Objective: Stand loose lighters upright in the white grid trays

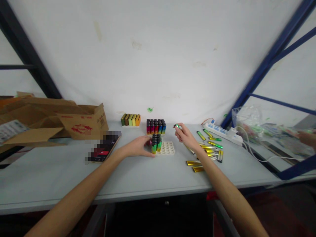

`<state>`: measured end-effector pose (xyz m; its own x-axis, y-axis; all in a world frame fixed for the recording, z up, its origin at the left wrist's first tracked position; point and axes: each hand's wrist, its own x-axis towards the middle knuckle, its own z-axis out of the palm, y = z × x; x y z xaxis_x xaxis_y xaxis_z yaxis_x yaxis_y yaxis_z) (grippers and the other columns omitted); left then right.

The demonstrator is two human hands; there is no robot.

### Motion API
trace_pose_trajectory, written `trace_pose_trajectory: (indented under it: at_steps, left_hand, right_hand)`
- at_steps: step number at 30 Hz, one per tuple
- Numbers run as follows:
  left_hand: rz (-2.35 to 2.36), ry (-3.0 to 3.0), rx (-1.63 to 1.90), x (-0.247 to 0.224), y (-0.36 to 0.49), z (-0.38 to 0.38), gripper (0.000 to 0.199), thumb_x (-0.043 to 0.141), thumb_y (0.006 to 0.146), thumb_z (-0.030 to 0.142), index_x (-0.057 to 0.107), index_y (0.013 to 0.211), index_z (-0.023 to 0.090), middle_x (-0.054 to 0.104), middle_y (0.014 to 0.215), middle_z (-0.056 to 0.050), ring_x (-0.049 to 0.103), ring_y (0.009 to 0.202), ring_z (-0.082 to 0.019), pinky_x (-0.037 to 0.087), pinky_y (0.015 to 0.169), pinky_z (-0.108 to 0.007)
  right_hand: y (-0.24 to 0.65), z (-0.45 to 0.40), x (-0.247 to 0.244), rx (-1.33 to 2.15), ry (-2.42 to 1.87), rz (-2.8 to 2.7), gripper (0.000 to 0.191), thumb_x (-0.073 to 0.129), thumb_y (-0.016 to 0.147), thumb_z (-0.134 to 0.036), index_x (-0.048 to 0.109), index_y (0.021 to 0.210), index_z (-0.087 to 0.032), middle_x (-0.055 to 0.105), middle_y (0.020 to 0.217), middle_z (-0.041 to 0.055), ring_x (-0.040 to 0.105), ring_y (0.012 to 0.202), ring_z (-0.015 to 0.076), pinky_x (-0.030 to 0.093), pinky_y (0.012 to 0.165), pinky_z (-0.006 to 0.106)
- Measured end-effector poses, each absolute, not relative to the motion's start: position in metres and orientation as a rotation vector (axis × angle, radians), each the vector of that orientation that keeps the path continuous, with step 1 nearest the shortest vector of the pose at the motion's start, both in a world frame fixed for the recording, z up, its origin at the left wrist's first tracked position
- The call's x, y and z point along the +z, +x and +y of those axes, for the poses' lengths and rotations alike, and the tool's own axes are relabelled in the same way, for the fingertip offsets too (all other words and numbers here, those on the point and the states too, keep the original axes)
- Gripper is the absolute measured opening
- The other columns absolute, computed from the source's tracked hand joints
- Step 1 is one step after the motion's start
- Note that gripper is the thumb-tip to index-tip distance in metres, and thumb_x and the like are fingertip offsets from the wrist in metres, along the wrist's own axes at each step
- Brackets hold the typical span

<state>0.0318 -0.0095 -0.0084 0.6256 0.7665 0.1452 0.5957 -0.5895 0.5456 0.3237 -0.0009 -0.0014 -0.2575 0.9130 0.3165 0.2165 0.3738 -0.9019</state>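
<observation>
A white tray (169,148) with round holes lies on the table, its left part filled with several upright green-yellow tubes (154,147). My left hand (140,146) is at the left side of these tubes, thumb and fingers spread around them. Up and to the right of the tray, my right hand (184,135) pinches a small green and dark tube (176,125) at its fingertips. Loose green and gold tubes (215,144) lie scattered beside and beyond my right forearm. Behind the tray stands a block of pink, red and blue tubes (156,126).
Another block of green to orange tubes (130,120) stands at the back. On the left are an open cardboard box (82,123) and a phone-like device (105,148). A white power strip (223,133) with cables lies right. A person's hand (307,138) shows far right.
</observation>
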Motion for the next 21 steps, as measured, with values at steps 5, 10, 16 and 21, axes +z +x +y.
trace_pose_trajectory:
  at_steps: [5, 10, 16, 21]
  left_hand:
    - [1.048, 2.401, 0.528, -0.0095, 0.0313, -0.0086, 0.074, 0.083, 0.066, 0.065, 0.064, 0.121, 0.019, 0.072, 0.109, -0.009, 0.066, 0.092, -0.029, 0.052, 0.081, -0.036]
    - [1.017, 2.413, 0.551, -0.0107, 0.0303, -0.0077, 0.076, 0.083, 0.066, 0.064, 0.064, 0.123, 0.019, 0.072, 0.11, -0.009, 0.066, 0.093, -0.029, 0.052, 0.083, -0.037]
    - [1.037, 2.394, 0.539, -0.0089, 0.0308, -0.0088, 0.075, 0.084, 0.065, 0.063, 0.064, 0.122, 0.018, 0.072, 0.109, -0.009, 0.065, 0.091, -0.028, 0.052, 0.08, -0.036]
    - [1.029, 2.39, 0.541, -0.0083, 0.031, -0.009, 0.076, 0.083, 0.065, 0.063, 0.063, 0.123, 0.018, 0.071, 0.108, -0.008, 0.066, 0.089, -0.027, 0.051, 0.08, -0.036]
  right_hand:
    - [0.3219, -0.0045, -0.0075, 0.582, -1.154, -1.797, 0.051, 0.046, 0.097, -0.067, 0.053, 0.076, -0.021, 0.045, 0.062, -0.0044, 0.042, 0.059, 0.0121, 0.034, 0.055, 0.025]
    - [0.3183, -0.0085, -0.0086, 0.451, -1.263, -1.732, 0.059, 0.05, 0.091, -0.067, 0.032, 0.057, -0.023, 0.027, 0.056, -0.0048, 0.029, 0.055, 0.0105, 0.022, 0.055, 0.028]
    - [0.317, -0.0074, -0.0119, 0.383, -1.304, -1.708, 0.046, 0.047, 0.085, -0.054, 0.029, 0.056, -0.024, 0.026, 0.056, -0.0035, 0.028, 0.055, 0.011, 0.019, 0.055, 0.028]
    - [0.319, -0.0075, -0.0119, 0.379, -1.288, -1.7, 0.049, 0.048, 0.088, -0.057, 0.03, 0.056, -0.024, 0.029, 0.054, -0.004, 0.03, 0.054, 0.0116, 0.021, 0.054, 0.028]
